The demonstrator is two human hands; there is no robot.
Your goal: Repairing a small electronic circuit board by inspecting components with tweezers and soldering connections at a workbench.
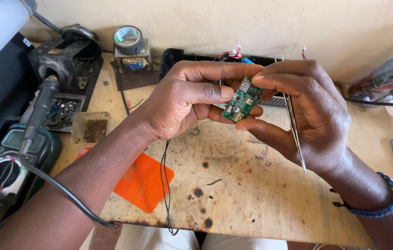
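Left hand (182, 99) and right hand (305, 109) pinch a small green circuit board (242, 100) between closed fingertips above the workbench's (252, 194) far edge, tweezers (294, 125) tucked in the right.

- There is one view only, from the camera on my head, so no second view shares any part of the scene.
- It looks steeply down and forward over the wooden bench (233, 194), toward the pale wall (252, 23) that runs along the bench's far edge.
- It sits close: my left hand (182, 104) and right hand (307, 111) fill the middle of the picture, with both forearms coming in from the bottom corners.
- The bench's near edge crosses the bottom of the picture, with my lap just below it.
- The bench's left side, with the multimeter (6, 162), and its right edge both run out of the picture.
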